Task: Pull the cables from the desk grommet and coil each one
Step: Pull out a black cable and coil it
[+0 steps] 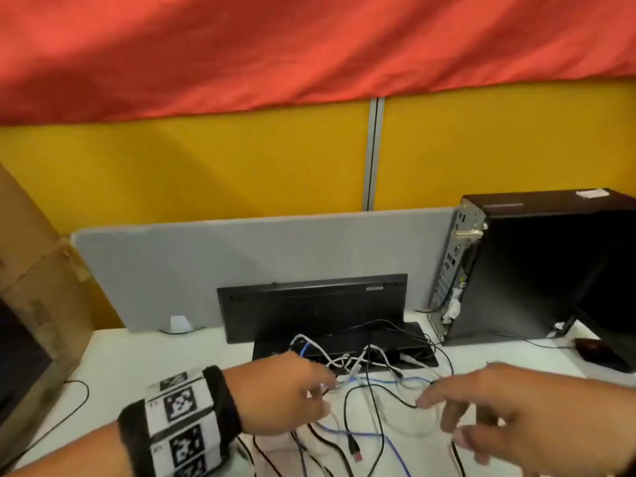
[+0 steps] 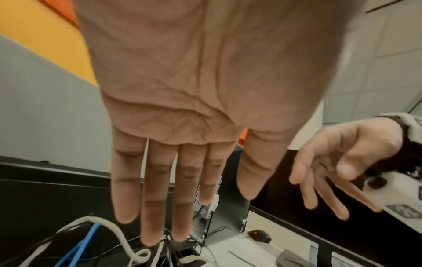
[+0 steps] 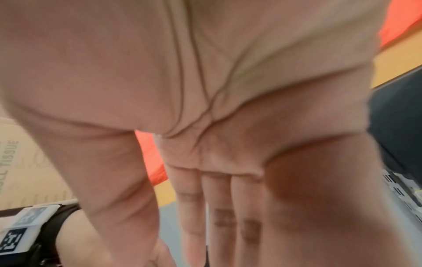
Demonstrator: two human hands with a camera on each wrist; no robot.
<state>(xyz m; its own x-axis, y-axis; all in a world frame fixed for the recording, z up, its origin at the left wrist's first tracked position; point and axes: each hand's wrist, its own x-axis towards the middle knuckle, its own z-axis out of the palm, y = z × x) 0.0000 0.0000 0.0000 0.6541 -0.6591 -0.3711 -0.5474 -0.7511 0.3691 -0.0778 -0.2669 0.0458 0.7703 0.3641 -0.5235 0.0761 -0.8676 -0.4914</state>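
Across the back, behind everything, a red cloth point(image 1: 309, 46) hangs over a yellow partition point(image 1: 206, 160), w/ one grey divider screen point(image 1: 268, 263) standing on the white desk point(image 1: 137, 359). Next in size: one black PC tower point(image 1: 537, 270) at right w/ its rear ports facing left, one cardboard box point(image 1: 34, 270) at left, one black keyboard point(image 1: 309, 304) propped on edge against the screen. At desk centre the open grommet hatch point(image 1: 344, 346) has a tangle of cables point(image 1: 347, 364) spilling out toward the person: white, blue and black ones, too knotted to count exactly; one ends in a red-tipped plug point(image 1: 356, 451). Left hand point(image 1: 285, 394) is palm down over the tangle just in front of the hatch, fingers straight and slightly apart in the left wrist view point(image 2: 182, 126), tips just above a thick white cable point(image 2: 118, 233) and a blue cable point(image 2: 84, 243), nothing gripped; actual contact can't be told. Right hand point(image 1: 509, 411) hovers right of the tangle, fingers spread and relaxed, a thin black cable point(image 1: 395, 397) looping right by its fingertips point(image 1: 426, 401); touching or not, can't tell. Right wrist view is blurred: open palm point(image 3: 217, 108), fingers extended. One black mouse point(image 1: 590, 346) sits at far right near the tower. Left wrist carries a band w/ black-and-white markers point(image 1: 179, 425).
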